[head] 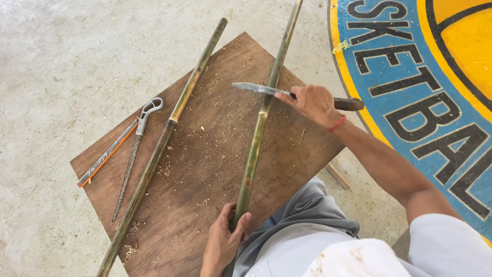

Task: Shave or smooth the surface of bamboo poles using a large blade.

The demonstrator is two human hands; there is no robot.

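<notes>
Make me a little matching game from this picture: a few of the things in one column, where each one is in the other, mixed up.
1. long steel knife with dark wooden handle
2. green bamboo pole being cut
3. second bamboo pole
4. grey metal rasp

a. lying free on the brown plywood board
b. held in the right hand
c. beside the orange-edged saw blade
d. gripped by the left hand

Pairs: 1-b, 2-d, 3-a, 4-c

A green bamboo pole (259, 128) is gripped near its lower end by the left hand (224, 241) over a brown plywood board (205, 169), while a wooden-handled knife (287, 95), held in the right hand (313, 104), is pressed against it.
</notes>
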